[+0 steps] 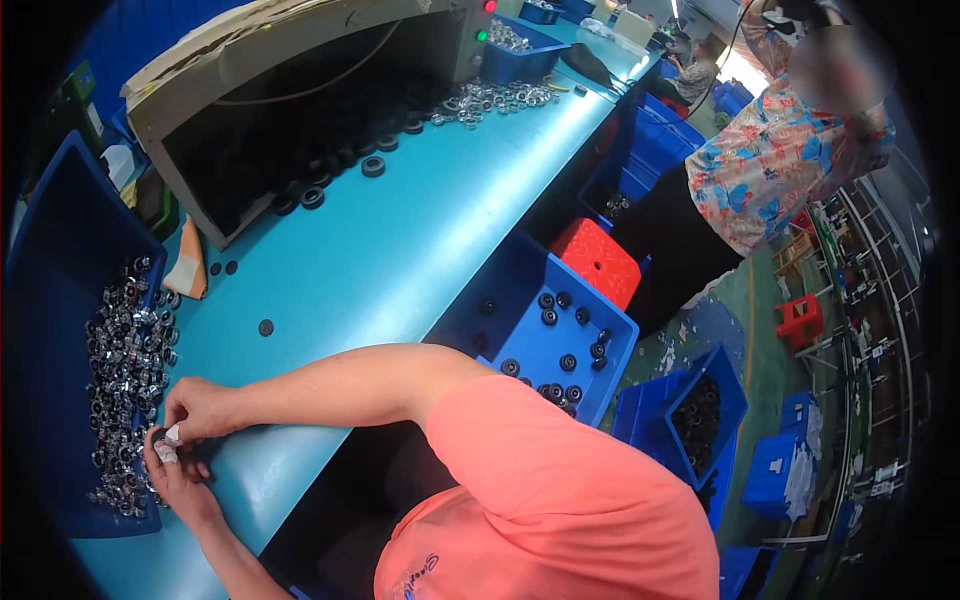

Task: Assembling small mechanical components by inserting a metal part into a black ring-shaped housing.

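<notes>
My left hand [172, 470] and my right hand [197, 408] meet at the near edge of the teal table [400, 240], beside a blue bin [60, 260] of several shiny metal rings [125, 370]. Both pinch a small shiny piece [160, 440] between the fingertips; its exact kind is too small to tell. White tape wraps a finger of my left hand. My right arm in an orange sleeve reaches across from the right.
A cardboard-topped machine [290, 110] stands at the back, with black rings [345, 170] and metal rings [500, 98] spread before it. Blue bins [560, 330] with black rings and a red stool [597, 262] sit on the floor. A person in a floral shirt [770, 165] stands at right.
</notes>
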`<state>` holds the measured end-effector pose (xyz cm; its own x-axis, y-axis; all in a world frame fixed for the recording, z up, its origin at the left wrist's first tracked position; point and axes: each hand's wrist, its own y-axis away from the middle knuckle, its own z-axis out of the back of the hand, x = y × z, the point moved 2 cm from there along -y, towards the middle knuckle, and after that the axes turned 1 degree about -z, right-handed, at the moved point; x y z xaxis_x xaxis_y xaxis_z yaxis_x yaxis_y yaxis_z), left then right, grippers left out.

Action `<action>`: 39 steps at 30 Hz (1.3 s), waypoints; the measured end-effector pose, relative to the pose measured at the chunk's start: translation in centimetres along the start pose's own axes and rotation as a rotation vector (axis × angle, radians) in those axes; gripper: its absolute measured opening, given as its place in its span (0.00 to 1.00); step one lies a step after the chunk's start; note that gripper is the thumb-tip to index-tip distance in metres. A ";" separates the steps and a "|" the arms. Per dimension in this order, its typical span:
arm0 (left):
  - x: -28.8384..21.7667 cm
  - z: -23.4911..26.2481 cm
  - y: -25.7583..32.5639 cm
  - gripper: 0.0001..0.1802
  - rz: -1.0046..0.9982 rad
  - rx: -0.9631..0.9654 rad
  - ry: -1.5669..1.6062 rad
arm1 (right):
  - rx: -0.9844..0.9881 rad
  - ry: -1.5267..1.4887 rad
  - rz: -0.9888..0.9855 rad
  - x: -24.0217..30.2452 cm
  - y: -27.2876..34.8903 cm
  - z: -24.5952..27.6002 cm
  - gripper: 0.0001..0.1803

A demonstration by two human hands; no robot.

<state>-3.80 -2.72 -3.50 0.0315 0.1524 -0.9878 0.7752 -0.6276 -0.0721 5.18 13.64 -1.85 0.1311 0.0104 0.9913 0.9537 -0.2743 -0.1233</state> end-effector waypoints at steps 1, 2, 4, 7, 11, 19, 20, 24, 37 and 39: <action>-0.2 -0.3 0.0 0.20 0.007 0.015 0.023 | -0.012 0.036 0.008 0.0 -0.1 -0.1 0.11; -0.4 -0.6 0.1 0.20 0.015 0.029 0.045 | -0.019 0.083 0.020 -0.1 -0.4 0.0 0.11; -0.8 -1.7 0.6 0.22 0.001 0.022 0.044 | -0.033 0.183 0.047 -0.5 -0.8 0.2 0.11; -1.9 -3.3 1.4 0.23 -0.021 -0.001 -0.013 | -0.030 0.184 0.012 -0.1 -0.6 0.2 0.10; -1.9 -3.2 1.4 0.23 -0.017 0.032 -0.008 | -0.004 0.035 -0.038 -0.1 -0.2 0.4 0.09; -0.2 -1.3 0.1 0.20 -0.062 -0.042 -0.068 | -0.020 -0.239 -0.056 -0.9 -0.2 -0.4 0.09; -0.5 -1.8 0.1 0.19 -0.069 -0.073 -0.080 | -0.028 -0.239 -0.054 -0.9 -0.2 -0.4 0.09; -0.4 -1.4 -0.2 0.19 -0.099 -0.133 -0.133 | -0.081 -0.201 -0.023 -0.2 0.3 -1.0 0.10; -1.1 -2.7 0.6 0.22 -0.077 0.008 -0.072 | -0.044 -0.124 -0.023 0.6 -0.1 0.9 0.13; -0.4 -1.8 0.2 0.21 -0.093 -0.025 -0.162 | -0.053 -0.093 -0.004 0.9 0.1 0.7 0.13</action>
<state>-2.54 -1.51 -2.83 -0.1414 0.0831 -0.9865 0.7857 -0.5967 -0.1629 5.60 14.28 -1.05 0.1538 0.1003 0.9830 0.9390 -0.3246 -0.1138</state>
